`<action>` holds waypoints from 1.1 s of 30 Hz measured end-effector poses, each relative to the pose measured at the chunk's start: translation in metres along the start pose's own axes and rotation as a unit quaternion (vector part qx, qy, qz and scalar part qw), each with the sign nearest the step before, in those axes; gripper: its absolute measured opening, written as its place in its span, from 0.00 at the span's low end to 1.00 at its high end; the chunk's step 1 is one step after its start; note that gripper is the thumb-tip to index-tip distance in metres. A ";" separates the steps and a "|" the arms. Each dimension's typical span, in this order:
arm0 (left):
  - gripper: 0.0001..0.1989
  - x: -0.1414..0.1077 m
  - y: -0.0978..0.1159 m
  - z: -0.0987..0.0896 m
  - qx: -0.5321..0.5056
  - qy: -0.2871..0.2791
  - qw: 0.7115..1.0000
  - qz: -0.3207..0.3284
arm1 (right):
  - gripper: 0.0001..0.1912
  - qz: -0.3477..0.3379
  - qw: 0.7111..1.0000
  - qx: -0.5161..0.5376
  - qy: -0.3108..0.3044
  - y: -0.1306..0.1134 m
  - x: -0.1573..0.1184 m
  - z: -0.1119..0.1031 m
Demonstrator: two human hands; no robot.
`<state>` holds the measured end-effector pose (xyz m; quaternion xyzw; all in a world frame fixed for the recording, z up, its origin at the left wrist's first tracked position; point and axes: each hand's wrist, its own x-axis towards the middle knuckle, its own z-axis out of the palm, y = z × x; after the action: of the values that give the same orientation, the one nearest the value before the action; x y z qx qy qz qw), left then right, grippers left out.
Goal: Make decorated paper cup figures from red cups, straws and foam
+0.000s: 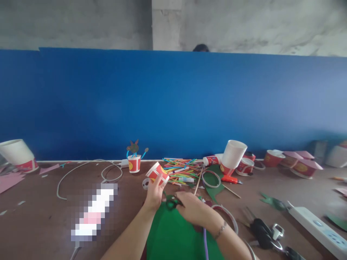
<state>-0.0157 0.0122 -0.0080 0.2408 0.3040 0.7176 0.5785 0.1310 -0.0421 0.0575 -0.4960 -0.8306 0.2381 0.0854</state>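
Observation:
My left hand [154, 195] is wrapped round a red and white paper cup [157, 174], tilted above the table. To its right, my right hand [189, 206] has its fingers closed at black-handled scissors [171, 203]; the blades cannot be made out. Both hands are over green sheets of paper [173, 234]. Behind them lies a pile of coloured sticks [177, 169]. A roll of tape [145, 184] is beside the held cup. Another paper cup [134, 164], holding blue strips and a brown cut-out figure, stands farther back on the left.
A stack of white cups [235, 153], an orange cutter [230, 179], tape rings [211, 179] and keys [264, 233] are on the right, near a white power strip [320, 227]. Left are a white cable [61, 180] and pink paper [9, 182]. A blue partition [173, 104] closes the back.

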 end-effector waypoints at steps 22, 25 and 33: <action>0.29 -0.026 0.001 0.015 0.308 -0.026 0.919 0.246 | 0.11 -0.048 0.887 -0.062 0.454 0.033 -0.009 -0.054; 0.28 -0.027 0.001 0.014 0.324 -0.037 0.912 0.249 | 0.09 -0.155 0.808 0.047 0.567 0.008 -0.033 -0.058; 0.26 -0.035 0.003 0.020 0.294 -0.045 0.925 0.236 | 0.10 -0.258 0.889 0.044 0.375 -0.010 -0.017 -0.033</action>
<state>0.0036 -0.0189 0.0086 0.4971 0.4095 0.7001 0.3082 0.1444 -0.0504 0.0926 -0.3120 -0.8243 0.0407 0.4707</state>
